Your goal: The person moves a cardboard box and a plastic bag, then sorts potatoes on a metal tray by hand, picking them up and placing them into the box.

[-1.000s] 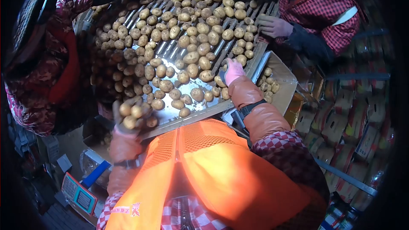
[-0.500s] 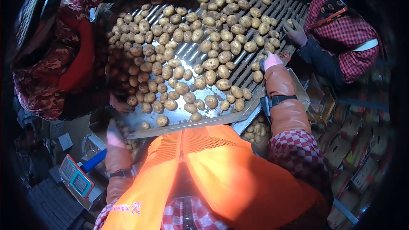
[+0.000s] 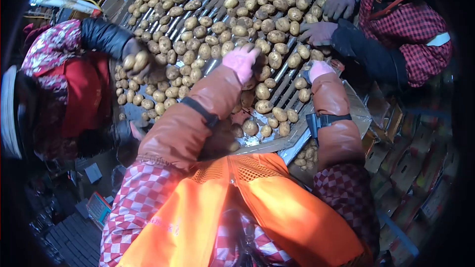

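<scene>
My left hand, in a pink glove, reaches out over the potatoes in the middle of the sorting table. Its fingers are stretched forward above several potatoes, and none shows in its grasp. My right hand, gloved in pink with greyish fingers, stays at the table's right edge. Those fingers curl down beside a potato; what lies under them is hidden. Soil-marked potatoes cover much of the slatted metal rack.
At the right, a co-worker's gloved hands are over the potatoes. Another co-worker's hand at the left holds potatoes. Below the near edge lie more potatoes. Cardboard boxes stand at the lower right.
My left hand has swung from below the table's near left edge up over the middle of the potatoes. My right hand stays at the right edge. The left co-worker's hand has drawn back with potatoes.
</scene>
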`<action>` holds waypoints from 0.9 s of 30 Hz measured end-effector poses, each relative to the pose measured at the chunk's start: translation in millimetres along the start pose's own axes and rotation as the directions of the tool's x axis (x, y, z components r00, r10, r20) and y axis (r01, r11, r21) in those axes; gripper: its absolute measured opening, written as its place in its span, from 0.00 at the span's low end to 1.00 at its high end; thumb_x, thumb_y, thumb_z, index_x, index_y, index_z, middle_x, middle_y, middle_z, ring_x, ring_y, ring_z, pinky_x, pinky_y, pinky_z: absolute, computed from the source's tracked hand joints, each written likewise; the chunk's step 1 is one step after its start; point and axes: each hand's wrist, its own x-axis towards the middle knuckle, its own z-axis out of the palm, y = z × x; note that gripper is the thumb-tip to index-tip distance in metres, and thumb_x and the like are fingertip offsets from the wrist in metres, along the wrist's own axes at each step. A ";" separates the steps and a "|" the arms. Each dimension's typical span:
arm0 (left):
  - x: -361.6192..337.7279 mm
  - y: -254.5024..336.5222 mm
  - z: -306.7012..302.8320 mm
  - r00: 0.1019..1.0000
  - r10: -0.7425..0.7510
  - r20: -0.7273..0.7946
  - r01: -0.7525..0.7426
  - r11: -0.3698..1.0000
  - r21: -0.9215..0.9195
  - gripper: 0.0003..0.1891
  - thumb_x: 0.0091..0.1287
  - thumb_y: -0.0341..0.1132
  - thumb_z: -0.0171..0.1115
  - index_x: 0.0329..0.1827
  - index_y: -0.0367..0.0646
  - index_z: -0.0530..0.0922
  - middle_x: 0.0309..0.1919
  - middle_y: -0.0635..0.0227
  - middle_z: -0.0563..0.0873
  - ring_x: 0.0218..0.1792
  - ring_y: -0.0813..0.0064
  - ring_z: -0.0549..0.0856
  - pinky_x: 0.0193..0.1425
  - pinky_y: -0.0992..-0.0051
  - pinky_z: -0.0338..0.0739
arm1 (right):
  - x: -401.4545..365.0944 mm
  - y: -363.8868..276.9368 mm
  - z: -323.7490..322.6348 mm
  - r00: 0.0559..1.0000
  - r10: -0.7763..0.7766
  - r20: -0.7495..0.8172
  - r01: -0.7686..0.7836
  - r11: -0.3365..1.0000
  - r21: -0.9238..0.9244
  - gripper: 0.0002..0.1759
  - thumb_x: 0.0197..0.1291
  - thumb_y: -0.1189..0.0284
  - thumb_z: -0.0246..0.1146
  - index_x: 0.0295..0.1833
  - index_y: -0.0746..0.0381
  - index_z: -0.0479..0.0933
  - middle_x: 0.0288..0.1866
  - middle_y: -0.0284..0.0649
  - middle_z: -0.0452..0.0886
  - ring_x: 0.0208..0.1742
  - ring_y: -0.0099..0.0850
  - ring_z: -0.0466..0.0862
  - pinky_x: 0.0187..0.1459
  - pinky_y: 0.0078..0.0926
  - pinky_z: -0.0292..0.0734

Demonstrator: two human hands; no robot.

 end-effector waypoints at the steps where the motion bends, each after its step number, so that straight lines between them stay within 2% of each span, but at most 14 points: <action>1: 13.0 2.5 -6.5 0.986 -0.086 0.141 0.077 0.995 0.064 0.31 0.58 0.31 0.65 0.69 0.48 0.74 0.58 0.52 0.82 0.57 0.47 0.83 0.62 0.57 0.78 | -0.1 3.6 6.8 0.999 0.004 -0.049 -0.003 1.000 0.020 0.22 0.64 0.58 0.63 0.61 0.54 0.83 0.59 0.50 0.85 0.63 0.49 0.83 0.64 0.45 0.77; 4: 53.3 -12.5 9.4 0.787 -0.418 0.454 0.351 0.908 0.227 0.22 0.74 0.37 0.49 0.71 0.48 0.73 0.61 0.51 0.84 0.60 0.50 0.84 0.63 0.56 0.78 | -3.9 6.5 11.1 0.995 0.040 -0.092 -0.037 0.999 0.026 0.22 0.64 0.58 0.63 0.60 0.55 0.83 0.59 0.50 0.85 0.62 0.49 0.83 0.63 0.45 0.78; 6: 57.8 -11.1 15.5 0.792 -0.439 0.424 0.418 0.896 0.148 0.24 0.80 0.42 0.37 0.71 0.50 0.76 0.69 0.58 0.80 0.68 0.60 0.80 0.68 0.56 0.75 | -2.7 3.4 5.8 0.993 0.051 -0.103 -0.050 0.999 0.012 0.23 0.63 0.55 0.65 0.60 0.53 0.83 0.57 0.51 0.85 0.60 0.50 0.84 0.61 0.46 0.78; 10: 67.4 -16.9 14.3 0.772 -0.443 0.456 0.480 0.876 0.038 0.21 0.77 0.38 0.44 0.69 0.49 0.76 0.64 0.57 0.83 0.65 0.58 0.82 0.64 0.56 0.78 | -15.8 -2.4 -15.5 0.997 -0.042 0.061 0.030 0.982 0.187 0.28 0.60 0.54 0.71 0.61 0.59 0.81 0.55 0.49 0.87 0.53 0.47 0.87 0.53 0.42 0.83; 12: 56.6 -21.7 14.0 0.798 -0.446 0.406 0.487 0.874 0.002 0.21 0.75 0.36 0.47 0.69 0.49 0.76 0.61 0.56 0.84 0.64 0.55 0.83 0.64 0.56 0.78 | -22.0 1.7 -1.4 0.991 -0.118 0.069 -0.010 0.440 0.898 0.33 0.58 0.54 0.73 0.63 0.64 0.79 0.47 0.41 0.86 0.44 0.37 0.87 0.42 0.36 0.85; 14: 40.6 -26.0 16.9 0.821 -0.453 0.347 0.493 0.870 -0.030 0.21 0.73 0.34 0.50 0.68 0.49 0.76 0.58 0.54 0.85 0.63 0.53 0.83 0.64 0.56 0.78 | -53.5 -13.0 -38.0 0.935 -0.312 0.169 -0.138 0.119 0.983 0.10 0.65 0.66 0.64 0.44 0.61 0.77 0.37 0.31 0.74 0.32 0.22 0.74 0.26 0.19 0.68; 16: 14.9 -29.7 25.4 0.860 -0.492 0.138 0.511 0.825 -0.242 0.21 0.68 0.42 0.63 0.63 0.49 0.78 0.51 0.50 0.87 0.54 0.50 0.86 0.61 0.56 0.79 | -75.5 -41.8 -27.1 0.824 -0.565 -0.026 -0.140 -0.247 0.959 0.06 0.67 0.69 0.59 0.39 0.59 0.72 0.36 0.29 0.71 0.33 0.20 0.69 0.27 0.15 0.61; 18: -19.8 -14.6 0.3 0.824 -0.566 0.026 0.496 0.699 -0.515 0.28 0.63 0.45 0.74 0.66 0.51 0.77 0.50 0.50 0.88 0.51 0.53 0.88 0.55 0.62 0.83 | -86.7 -65.5 -4.0 0.756 -0.640 -0.136 -0.090 -0.308 0.947 0.07 0.67 0.67 0.58 0.42 0.59 0.72 0.36 0.29 0.69 0.36 0.21 0.70 0.31 0.15 0.66; 20: -50.9 -1.1 -40.3 0.765 -0.600 0.236 0.544 0.404 -0.735 0.29 0.65 0.46 0.74 0.67 0.49 0.77 0.47 0.51 0.89 0.49 0.57 0.89 0.52 0.65 0.83 | -73.9 -88.1 58.6 0.505 -0.834 -0.223 -0.618 -0.530 0.581 0.07 0.66 0.69 0.57 0.44 0.60 0.73 0.38 0.33 0.73 0.37 0.23 0.72 0.32 0.17 0.70; 22: -86.4 -1.1 -42.0 0.812 -0.531 0.244 0.450 0.301 -0.841 0.26 0.67 0.47 0.73 0.64 0.46 0.79 0.44 0.52 0.89 0.47 0.58 0.89 0.51 0.66 0.83 | -111.5 -148.6 19.3 0.502 -0.865 -0.020 -0.747 -0.445 0.495 0.09 0.67 0.69 0.55 0.47 0.63 0.74 0.40 0.36 0.77 0.36 0.24 0.74 0.30 0.20 0.74; 23: -94.2 2.3 -68.6 0.884 -0.444 0.147 0.447 0.710 -0.544 0.22 0.69 0.46 0.70 0.61 0.43 0.81 0.46 0.52 0.88 0.47 0.54 0.89 0.53 0.63 0.82 | -111.4 -158.2 37.5 0.540 -0.842 -0.023 -0.688 -0.457 0.563 0.13 0.67 0.68 0.54 0.50 0.66 0.75 0.40 0.40 0.79 0.34 0.28 0.77 0.27 0.24 0.76; 24: -103.1 1.1 -67.5 0.945 -0.325 0.039 0.297 0.801 -0.519 0.21 0.72 0.46 0.65 0.60 0.43 0.81 0.51 0.54 0.87 0.49 0.49 0.87 0.55 0.58 0.80 | -103.7 -167.8 45.3 0.241 -0.967 -0.080 -0.899 -0.253 0.356 0.16 0.67 0.67 0.54 0.52 0.67 0.76 0.39 0.42 0.81 0.33 0.32 0.80 0.28 0.29 0.79; 26: -116.1 0.9 -69.2 0.924 -0.365 0.110 0.371 0.794 -0.481 0.19 0.71 0.46 0.62 0.59 0.46 0.82 0.55 0.56 0.85 0.52 0.47 0.85 0.57 0.55 0.79 | -122.8 -175.5 81.2 0.713 -0.701 0.032 -0.600 -0.585 0.546 0.22 0.72 0.56 0.51 0.55 0.64 0.75 0.30 0.34 0.76 0.28 0.26 0.74 0.27 0.22 0.74; 27: -120.5 -0.9 -66.3 0.922 -0.372 0.106 0.375 0.792 -0.481 0.19 0.71 0.46 0.62 0.59 0.46 0.82 0.55 0.56 0.85 0.52 0.47 0.85 0.57 0.55 0.79 | -115.4 -176.9 75.2 0.708 -0.706 0.034 -0.603 -0.579 0.549 0.22 0.72 0.56 0.51 0.55 0.64 0.75 0.30 0.34 0.76 0.28 0.26 0.74 0.27 0.22 0.74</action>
